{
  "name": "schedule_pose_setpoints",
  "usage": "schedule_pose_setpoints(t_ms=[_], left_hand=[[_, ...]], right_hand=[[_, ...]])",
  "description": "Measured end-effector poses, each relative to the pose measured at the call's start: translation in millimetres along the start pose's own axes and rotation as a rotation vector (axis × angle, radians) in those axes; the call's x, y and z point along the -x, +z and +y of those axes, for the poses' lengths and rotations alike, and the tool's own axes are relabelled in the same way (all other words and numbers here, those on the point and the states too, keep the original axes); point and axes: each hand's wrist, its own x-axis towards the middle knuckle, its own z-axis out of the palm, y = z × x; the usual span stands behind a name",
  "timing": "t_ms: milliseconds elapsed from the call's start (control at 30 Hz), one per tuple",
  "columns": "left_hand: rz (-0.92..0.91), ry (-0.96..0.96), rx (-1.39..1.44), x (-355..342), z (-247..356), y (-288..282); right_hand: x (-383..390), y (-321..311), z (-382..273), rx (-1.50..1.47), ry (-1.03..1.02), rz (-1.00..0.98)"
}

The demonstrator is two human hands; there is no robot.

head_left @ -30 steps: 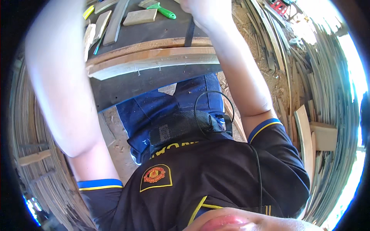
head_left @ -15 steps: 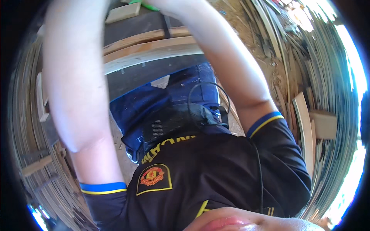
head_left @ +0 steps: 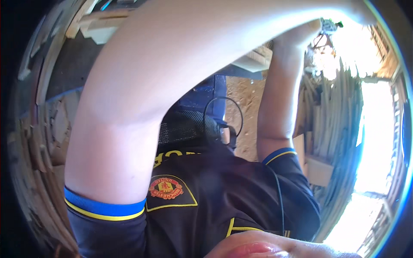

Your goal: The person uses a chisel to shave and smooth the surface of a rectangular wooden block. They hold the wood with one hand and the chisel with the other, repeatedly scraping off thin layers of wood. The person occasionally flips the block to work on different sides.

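My left arm sweeps across the view from the lower left to the upper right. My left hand (head_left: 352, 10) fades into glare at the top edge, so its grip is unclear. My right forearm rises on the right, and my right hand (head_left: 317, 29) sits near a small green and dark thing (head_left: 330, 24) in bright light. I cannot tell whether it holds that thing. Pale wooden boards (head_left: 100, 28) lie on a dark workbench (head_left: 69, 64) at the upper left, mostly hidden by my left arm.
Below are my black shirt, blue trousers (head_left: 202, 92) and a looping black cable (head_left: 223, 114). Stacked thin wood slats (head_left: 331, 124) fill the right side, and more timber lines the left rim (head_left: 38, 142). Sandy ground (head_left: 246, 101) shows between my arms.
The view has swung to the right. Both arms have lifted and reached toward the upper right. The bench and boards have slid to the upper left, largely behind my left arm.
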Motion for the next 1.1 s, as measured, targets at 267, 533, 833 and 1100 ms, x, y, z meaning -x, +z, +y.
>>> schedule_pose_setpoints(t_ms=[267,533,833,1100], left_hand=[[0.215,-0.037,0.221,19.7,18.8,-38.5],[0.212,-0.155,-0.29,57.0,-43.2,47.3],[0.082,-0.152,-0.247,56.6,-42.4,54.0],[0.104,-0.169,-0.329,61.3,-39.6,52.8]], right_hand=[[-59.1,-97.9,12.5,-0.282,0.07,-0.958],[-84.8,-178.8,58.2,-0.629,0.231,-0.778],[-99.2,-189.9,31.4,-0.82,0.247,-0.697],[-75.6,-152.3,-14.7,-0.504,0.134,-0.714]])
